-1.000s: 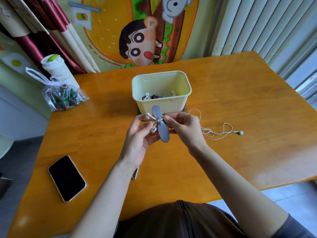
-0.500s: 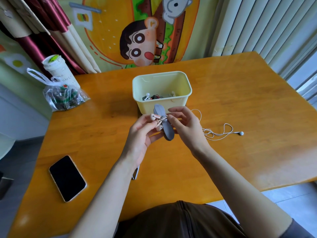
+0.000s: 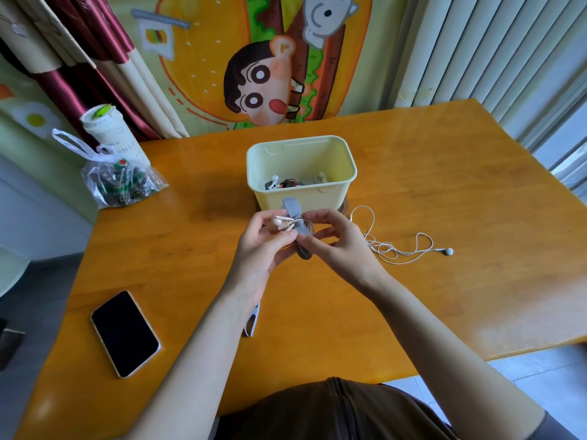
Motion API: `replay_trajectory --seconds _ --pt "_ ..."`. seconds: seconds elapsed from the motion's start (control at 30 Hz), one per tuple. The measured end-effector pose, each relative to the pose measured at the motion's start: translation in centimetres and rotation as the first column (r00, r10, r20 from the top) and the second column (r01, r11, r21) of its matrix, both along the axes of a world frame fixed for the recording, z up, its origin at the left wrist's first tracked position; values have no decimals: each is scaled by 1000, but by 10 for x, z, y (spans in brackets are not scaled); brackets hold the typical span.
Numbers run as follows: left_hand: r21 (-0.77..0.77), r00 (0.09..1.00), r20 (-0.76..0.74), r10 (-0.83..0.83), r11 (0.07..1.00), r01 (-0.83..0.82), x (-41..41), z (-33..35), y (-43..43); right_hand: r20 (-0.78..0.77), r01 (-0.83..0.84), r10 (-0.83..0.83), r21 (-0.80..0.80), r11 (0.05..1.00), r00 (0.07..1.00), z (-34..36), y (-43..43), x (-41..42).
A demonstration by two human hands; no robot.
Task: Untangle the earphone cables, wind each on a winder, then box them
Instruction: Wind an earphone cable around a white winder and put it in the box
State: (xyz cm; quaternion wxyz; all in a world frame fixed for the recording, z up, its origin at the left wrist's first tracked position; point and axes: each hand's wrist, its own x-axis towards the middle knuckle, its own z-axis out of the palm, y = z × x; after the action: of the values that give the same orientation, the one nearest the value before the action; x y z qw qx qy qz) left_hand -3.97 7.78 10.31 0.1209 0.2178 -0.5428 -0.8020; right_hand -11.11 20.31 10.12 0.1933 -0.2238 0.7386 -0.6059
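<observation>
- A black smartphone (image 3: pixel 124 333) lies on the tabletop (image 3: pixel 444 192) at near left; a knotted plastic bag (image 3: pixel 119 181) sits far left.
- The left hand (image 3: pixel 262 246) pinches pinkish earbuds (image 3: pixel 281 222) against a grey winder (image 3: pixel 297 225).
- The right hand (image 3: pixel 336 239) has its grip closed on that winder, just this side of the cream box (image 3: pixel 301 171).
- White earphones (image 3: pixel 403 246) trail loose on the right.

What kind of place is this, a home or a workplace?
Most likely a home, perhaps a dining corner. A wooden table stands against a cartoon wall hanging and curtains. Personal things lie on it: a phone and a plastic bag.
</observation>
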Motion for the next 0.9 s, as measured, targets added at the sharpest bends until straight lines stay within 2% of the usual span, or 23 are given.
replay_trajectory --seconds 0.1,0.2,0.43,0.6,0.67,0.73,0.83,0.9 --pt "-145 999 44 13 989 -6 -4 -4 -3 58 -18 18 6 1000 998 -3 -1 -4" --pt "-285 997 77 9 958 14 -11 -6 -7 173 -8 19 -66 998 985 -5 -3 -9" --pt "-330 996 78 -50 941 73 -34 -11 -19 354 4 2 -15 1000 935 -11 -16 -30" --pt "-480 990 105 -96 867 135 -62 -8 -44 341 -23 26 -12 1000 940 0 -37 -69" --pt "-575 986 122 -118 801 167 -72 -3 -51 335 -16 17 -6 1000 942 3 -44 -84" --pt "-701 986 140 -85 695 160 -84 -5 -63 317 6 -11 16 1000 948 1 -55 -106" --pt "-870 980 193 55 471 145 -99 -19 -84 245 65 -90 109 992 965 -9 -73 -144" --pt "-926 954 265 144 312 210 -107 -33 -99 174 91 -129 210 973 976 -19 -86 -170"
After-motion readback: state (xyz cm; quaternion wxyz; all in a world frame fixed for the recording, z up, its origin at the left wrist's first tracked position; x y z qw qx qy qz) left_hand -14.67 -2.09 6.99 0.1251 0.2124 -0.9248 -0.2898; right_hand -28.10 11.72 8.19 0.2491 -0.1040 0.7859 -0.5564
